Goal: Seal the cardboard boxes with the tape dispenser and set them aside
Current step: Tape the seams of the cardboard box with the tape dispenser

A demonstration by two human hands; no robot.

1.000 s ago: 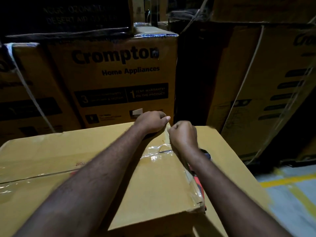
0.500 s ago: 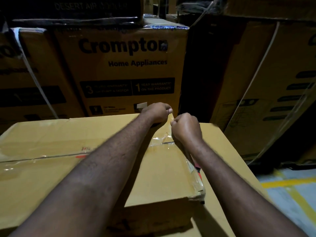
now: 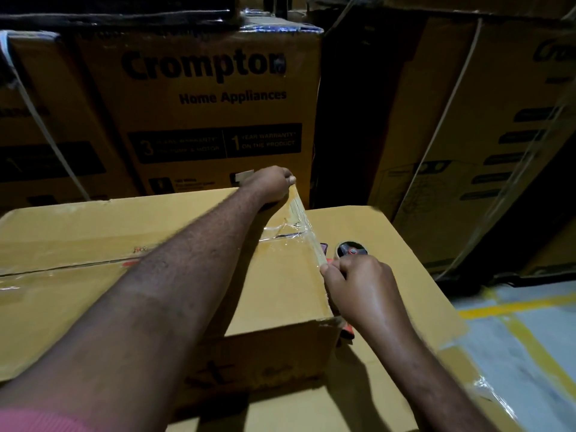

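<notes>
A brown cardboard box (image 3: pixel 93 232) lies in front of me, its top seam covered by clear tape. It sits on a larger flat box (image 3: pixel 374 232). My left hand (image 3: pixel 272 183) pinches one end of a strip of clear tape (image 3: pixel 307 226) at the box's far right corner. My right hand (image 3: pixel 358 285) pinches the strip's other end, nearer to me along the box's right edge. The strip stretches between the two hands. A red and black tape dispenser (image 3: pixel 350 249) lies on the lower box just beyond my right hand, partly hidden by it.
Tall printed Crompton cartons (image 3: pixel 202 104) stand stacked close behind the boxes, and more strapped cartons (image 3: pixel 467 135) rise on the right. A grey floor with yellow lines (image 3: pixel 523 332) shows at the lower right.
My right hand has pulled away from my left, toward me along the box's right edge, stretching the tape strip out. The dispenser has come into sight beyond it.
</notes>
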